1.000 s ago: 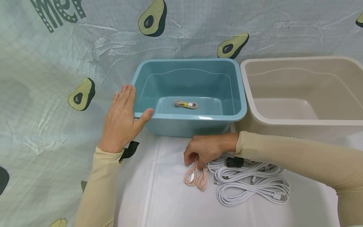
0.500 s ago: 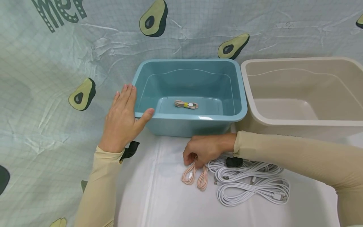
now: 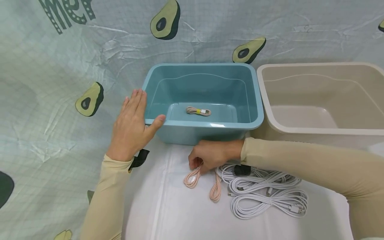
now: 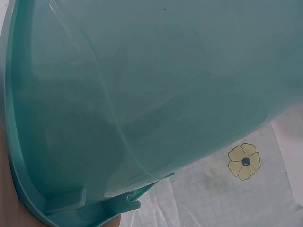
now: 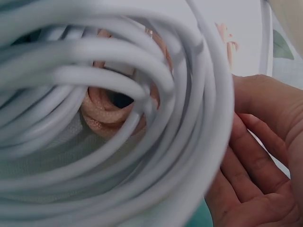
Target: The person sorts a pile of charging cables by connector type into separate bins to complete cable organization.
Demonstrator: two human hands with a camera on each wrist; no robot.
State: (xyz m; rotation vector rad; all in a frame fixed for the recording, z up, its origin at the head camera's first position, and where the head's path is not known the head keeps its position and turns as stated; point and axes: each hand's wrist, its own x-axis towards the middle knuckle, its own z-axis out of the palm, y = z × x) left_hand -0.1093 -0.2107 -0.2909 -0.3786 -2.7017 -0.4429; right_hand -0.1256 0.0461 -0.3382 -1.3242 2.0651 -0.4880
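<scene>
My right hand (image 3: 210,155) pinches a coiled pink charging cable (image 3: 192,180) just in front of the blue bin, its loop hanging below the fingertips. A second pink cable (image 3: 215,192) lies right beside it on the white cloth. Under and beside my right wrist are coiled white cables (image 3: 270,201); their loops (image 5: 208,113) fill much of the right wrist view. At the front left corner of the blue bin (image 3: 210,125), my left hand (image 3: 129,130) rests with straight fingers along the rim, thumb over the front edge. Inside that bin sits a bundled pink cable (image 3: 198,111) with a yellow tie.
A beige bin (image 3: 324,129) stands to the right, close against the blue one. Behind both rises a pale sheet (image 3: 204,30) printed with avocados, which also runs down the left side. White cloth (image 3: 180,213) covers the table in front.
My right hand has drawn one pink cable left, away from the second one, opening a gap between them. The left hand stays at the bin's rim.
</scene>
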